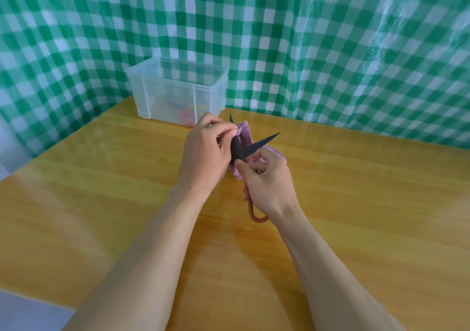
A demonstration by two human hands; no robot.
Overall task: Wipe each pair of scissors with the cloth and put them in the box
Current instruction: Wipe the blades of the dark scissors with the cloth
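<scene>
A pair of scissors (256, 145) with dark blades spread apart and a reddish-brown handle loop is held above the middle of the wooden table. My right hand (267, 185) grips the scissors at the handle end, the loop sticking out below the wrist. My left hand (206, 152) pinches a pale purple cloth (244, 133) against one blade. The cloth hangs behind and under the blades. A clear plastic box (175, 89) stands at the back of the table, beyond my hands, with coloured scissor handles dimly visible inside.
The wooden table (101, 203) stretches out on both sides of my arms. A green and white checked plastic sheet (330, 51) hangs behind it as a backdrop. The table's left corner edge lies at the lower left.
</scene>
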